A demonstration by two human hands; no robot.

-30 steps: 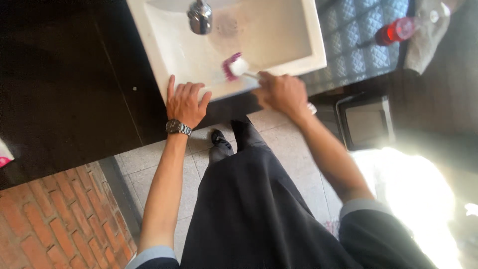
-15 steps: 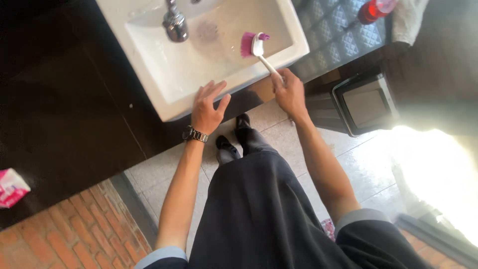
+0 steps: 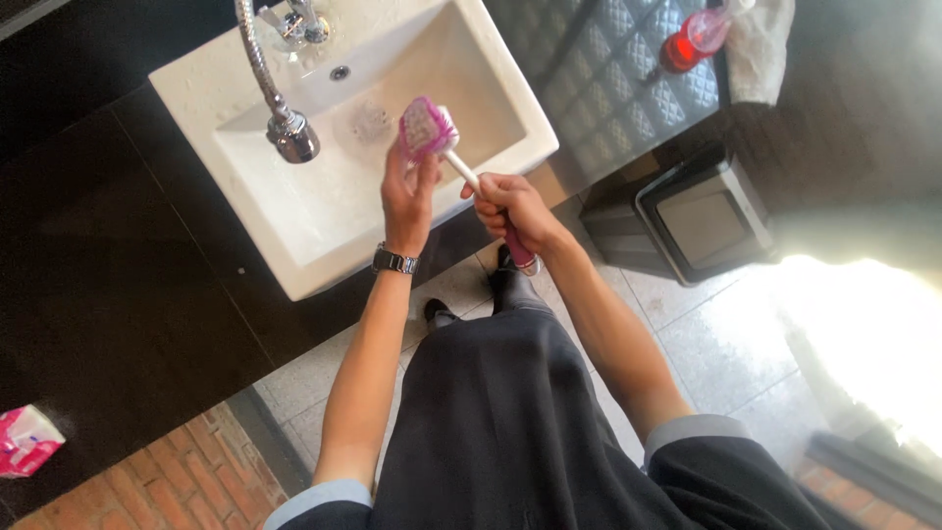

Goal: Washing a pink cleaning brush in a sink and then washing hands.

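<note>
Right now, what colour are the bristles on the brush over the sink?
Pink, on a white brush head; the head view shows it, held by the right hand.

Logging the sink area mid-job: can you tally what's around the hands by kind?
Brush: 1
Sink: 1
Tap: 1
Spray bottle: 1
Cloth: 1
Bin: 1
Pink packet: 1
Wristwatch: 1
Total: 8

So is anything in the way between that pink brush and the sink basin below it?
Nothing visible. The pink brush hangs directly over the white sink, held by its handle in the right hand, with the left hand touching the bristle head. The faucet stands off to the side.
</note>
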